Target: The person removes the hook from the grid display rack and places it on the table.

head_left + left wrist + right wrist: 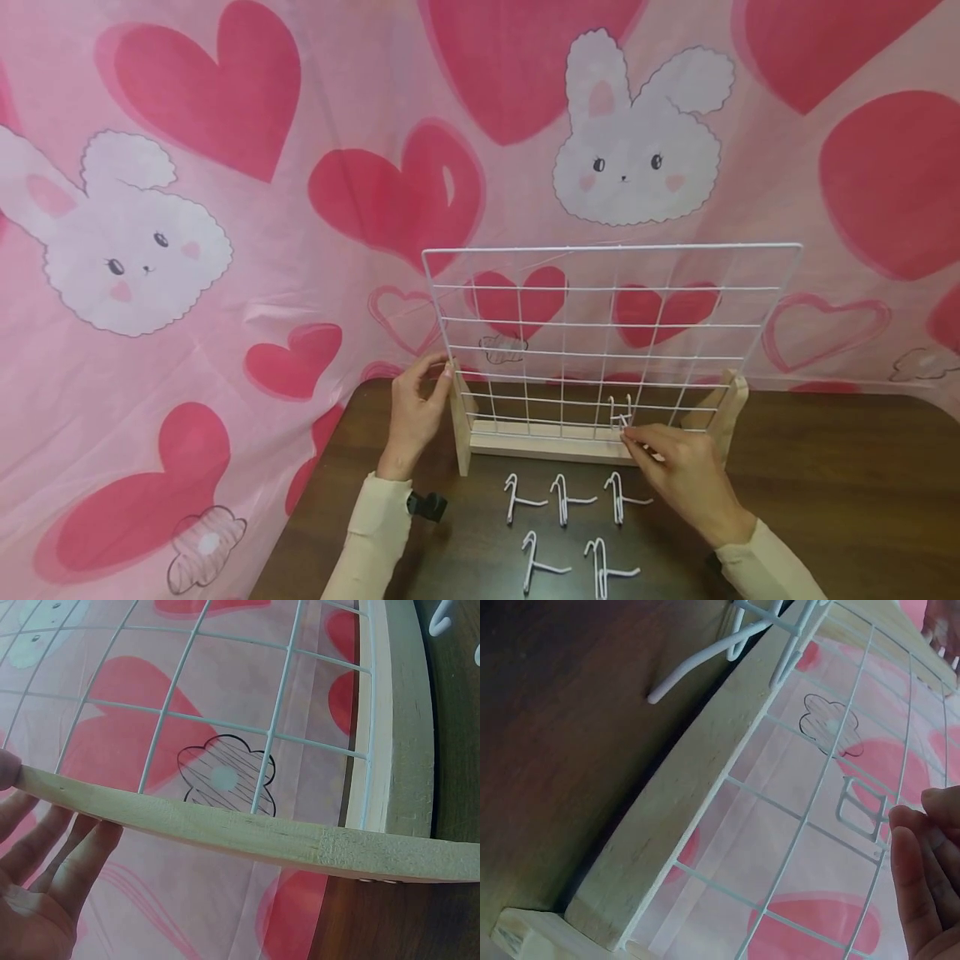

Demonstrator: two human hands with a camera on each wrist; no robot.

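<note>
My left hand [416, 412] holds the left wooden side piece [247, 840] of a stand, thumb and fingertips at its upper end. A white wire grid panel [562, 356] leans upright in the stand. Low on the panel's right half, my right hand [686, 475] pinches a white wire hook [619, 413] at the wires. In the right wrist view the fingertips meet the squarish wire end of the hook [862, 810]; the fingers partly hide it. Whether it is seated on a wire I cannot tell. Another white hook [705, 661] shows at that view's top.
Several white hooks [564, 500] lie in two rows on the dark wooden table [840, 483] before the stand's base bar [555, 450]. The right wooden side piece [731, 412] stands beyond my right hand. Behind hangs a pink cloth [337, 92] with hearts and rabbits.
</note>
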